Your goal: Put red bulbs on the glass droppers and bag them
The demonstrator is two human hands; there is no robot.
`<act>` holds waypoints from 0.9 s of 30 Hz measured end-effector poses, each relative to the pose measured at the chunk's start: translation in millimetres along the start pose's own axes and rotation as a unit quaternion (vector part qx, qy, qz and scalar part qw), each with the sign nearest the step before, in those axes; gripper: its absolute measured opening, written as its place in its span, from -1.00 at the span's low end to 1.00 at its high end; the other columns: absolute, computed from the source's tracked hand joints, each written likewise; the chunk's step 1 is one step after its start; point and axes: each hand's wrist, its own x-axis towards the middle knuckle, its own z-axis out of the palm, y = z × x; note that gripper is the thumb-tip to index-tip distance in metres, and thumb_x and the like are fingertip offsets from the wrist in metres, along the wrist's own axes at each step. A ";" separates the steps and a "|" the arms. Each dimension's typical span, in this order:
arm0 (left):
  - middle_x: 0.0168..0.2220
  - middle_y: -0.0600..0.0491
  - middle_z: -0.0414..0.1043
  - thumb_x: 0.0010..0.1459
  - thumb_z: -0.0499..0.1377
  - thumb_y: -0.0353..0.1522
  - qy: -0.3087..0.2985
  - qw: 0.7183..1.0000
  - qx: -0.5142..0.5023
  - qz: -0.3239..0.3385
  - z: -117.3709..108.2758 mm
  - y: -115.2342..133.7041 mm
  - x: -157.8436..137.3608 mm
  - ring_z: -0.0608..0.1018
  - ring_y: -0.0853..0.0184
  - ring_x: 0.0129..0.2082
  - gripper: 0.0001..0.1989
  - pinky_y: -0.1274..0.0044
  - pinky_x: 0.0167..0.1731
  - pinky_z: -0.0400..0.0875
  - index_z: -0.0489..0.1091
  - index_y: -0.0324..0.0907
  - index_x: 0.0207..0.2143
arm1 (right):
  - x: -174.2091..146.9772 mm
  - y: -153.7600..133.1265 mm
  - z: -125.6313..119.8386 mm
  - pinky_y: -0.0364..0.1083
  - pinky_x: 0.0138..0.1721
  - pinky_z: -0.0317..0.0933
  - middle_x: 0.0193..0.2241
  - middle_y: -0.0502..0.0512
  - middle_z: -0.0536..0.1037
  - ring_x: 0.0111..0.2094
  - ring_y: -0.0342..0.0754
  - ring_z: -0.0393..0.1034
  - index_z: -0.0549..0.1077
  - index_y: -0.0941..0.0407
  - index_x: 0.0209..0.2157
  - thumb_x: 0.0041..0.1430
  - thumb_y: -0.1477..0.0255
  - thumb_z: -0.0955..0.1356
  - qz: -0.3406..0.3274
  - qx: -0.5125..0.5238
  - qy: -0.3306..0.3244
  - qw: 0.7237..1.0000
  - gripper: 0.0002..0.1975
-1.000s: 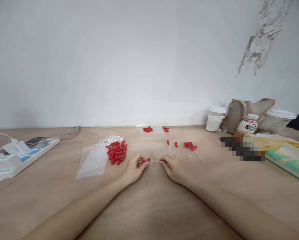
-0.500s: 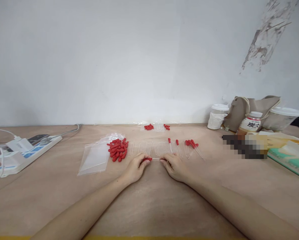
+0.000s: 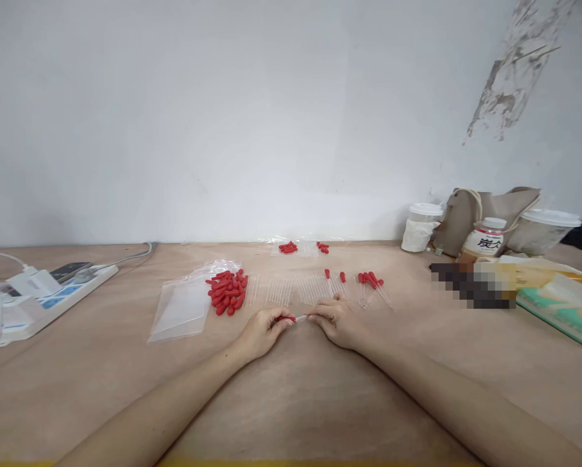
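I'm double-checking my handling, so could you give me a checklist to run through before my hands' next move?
1. Left hand gripping a red bulb: ok.
2. Right hand holding a clear tube: ok.
3. Tube seated deep enough in the bulb: cannot tell, fingers hide part of it.
4. Tube free of cracks: cannot tell, too small.
5. Red bulb pile clear of both hands: ok.
6. Drink bottle capped: ok.

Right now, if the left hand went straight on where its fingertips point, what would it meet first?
The left hand would probably meet the clear tube first, then the right hand holding it, though depth is unclear.
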 end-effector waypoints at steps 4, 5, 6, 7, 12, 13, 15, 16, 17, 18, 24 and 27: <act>-0.40 0.08 0.44 0.12 0.03 -0.35 0.011 1.000 0.022 -0.014 0.4 -1.4 -0.3 0.44 0.35 -0.38 -0.84 0.55 -0.35 0.29 0.38 -0.18 -0.34 | -0.4 -3.2 -1.1 -0.09 -0.32 -0.08 -0.41 0.00 0.51 -0.43 -0.15 0.31 0.45 0.04 -0.32 0.18 0.41 0.18 -0.004 -0.044 0.008 0.999 -0.77; -0.40 0.08 0.44 0.12 0.02 -0.34 0.012 0.999 0.025 -0.017 0.5 -1.4 -0.4 0.44 0.35 -0.38 -0.83 0.56 -0.36 0.29 0.38 -0.18 -0.33 | -0.3 -3.8 -1.5 -0.09 -0.32 -0.09 -0.42 0.00 0.51 -0.44 -0.15 0.31 0.45 0.04 -0.33 0.18 0.40 0.18 -0.007 -0.053 0.008 0.999 -0.77; -0.40 0.08 0.43 0.12 0.02 -0.33 0.011 0.999 0.029 -0.017 0.7 -1.2 -0.5 0.43 0.35 -0.39 -0.83 0.56 -0.37 0.29 0.38 -0.18 -0.34 | -0.3 -4.3 -2.0 -0.09 -0.31 -0.09 -0.43 0.00 0.51 -0.45 -0.16 0.31 0.45 0.04 -0.33 0.18 0.40 0.18 -0.011 -0.061 0.006 0.998 -0.77; -0.41 0.08 0.42 0.13 0.02 -0.33 0.008 0.999 0.035 -0.016 0.9 -0.9 -0.7 0.43 0.36 -0.40 -0.83 0.57 -0.39 0.28 0.38 -0.18 -0.34 | -0.3 -4.7 -2.4 -0.09 -0.31 -0.10 -0.44 -0.01 0.51 -0.46 -0.16 0.31 0.45 0.04 -0.34 0.17 0.40 0.18 -0.015 -0.067 0.004 0.998 -0.77; -0.45 0.10 0.39 0.15 -0.02 -0.32 -0.012 0.997 0.070 0.008 2.2 2.8 -2.5 0.40 0.39 -0.46 -0.81 0.59 -0.45 0.25 0.36 -0.17 -0.35 | -1.7 -8.7 -3.3 -0.09 -0.31 -0.12 -0.49 -0.02 0.51 -0.51 -0.19 0.28 0.44 0.08 -0.42 0.17 0.41 0.18 -0.017 -0.066 -0.008 0.998 -0.77; -0.45 0.10 0.38 0.15 -0.02 -0.32 -0.014 0.997 0.072 0.014 2.4 3.6 -2.9 0.40 0.39 -0.46 -0.81 0.60 -0.45 0.25 0.35 -0.17 -0.36 | -2.1 -9.9 -2.9 -0.09 -0.32 -0.12 -0.49 -0.02 0.51 -0.51 -0.19 0.28 0.43 0.09 -0.44 0.17 0.41 0.18 -0.010 -0.060 -0.010 0.998 -0.76; -0.45 0.10 0.38 0.15 -0.03 -0.32 -0.014 0.997 0.076 0.022 2.7 5.0 -3.6 0.40 0.39 -0.46 -0.81 0.60 -0.45 0.25 0.35 -0.17 -0.36 | -2.4 -11.7 -1.6 -0.10 -0.33 -0.12 -0.49 -0.02 0.51 -0.50 -0.19 0.28 0.42 0.09 -0.46 0.17 0.41 0.18 0.007 -0.047 -0.012 0.999 -0.76; -0.46 0.10 0.38 0.15 -0.04 -0.32 -0.012 0.996 0.080 0.024 2.8 5.5 -3.8 0.40 0.39 -0.47 -0.80 0.60 -0.45 0.25 0.35 -0.17 -0.36 | -2.2 -12.3 -0.7 -0.10 -0.32 -0.11 -0.49 -0.03 0.51 -0.50 -0.19 0.28 0.42 0.09 -0.46 0.17 0.41 0.18 0.017 -0.040 -0.014 0.999 -0.76; -0.46 0.10 0.38 0.16 -0.04 -0.32 -0.011 0.996 0.084 0.025 3.0 5.8 -3.9 0.40 0.39 -0.47 -0.80 0.59 -0.45 0.25 0.34 -0.17 -0.36 | -2.0 -12.5 0.2 -0.10 -0.32 -0.11 -0.50 -0.03 0.50 -0.50 -0.19 0.28 0.42 0.09 -0.47 0.16 0.41 0.18 0.025 -0.032 -0.017 0.999 -0.77; -0.46 0.10 0.37 0.16 -0.04 -0.32 -0.010 0.995 0.090 0.029 3.2 5.9 -4.0 0.39 0.39 -0.47 -0.80 0.59 -0.45 0.25 0.34 -0.17 -0.36 | -1.5 -12.5 1.1 -0.10 -0.31 -0.10 -0.51 -0.03 0.50 -0.50 -0.18 0.28 0.42 0.09 -0.48 0.16 0.41 0.19 0.032 -0.025 -0.022 0.999 -0.77; -0.47 0.08 0.36 0.16 -0.04 -0.34 -0.008 0.991 0.118 0.055 4.6 3.8 -4.4 0.39 0.37 -0.46 -0.81 0.57 -0.44 0.25 0.34 -0.17 -0.36 | 1.6 -13.1 5.0 -0.08 -0.27 -0.08 -0.55 -0.04 0.48 -0.52 -0.18 0.26 0.39 0.12 -0.54 0.15 0.42 0.19 0.043 -0.006 -0.035 0.998 -0.75; -0.45 0.06 0.36 0.17 -0.05 -0.34 -0.015 0.990 0.120 0.065 4.1 2.3 -3.8 0.40 0.36 -0.43 -0.80 0.56 -0.41 0.26 0.34 -0.17 -0.34 | 2.6 -13.9 5.1 -0.08 -0.26 -0.08 -0.56 -0.02 0.49 -0.51 -0.18 0.26 0.39 0.12 -0.55 0.15 0.42 0.18 0.043 -0.001 -0.042 0.998 -0.74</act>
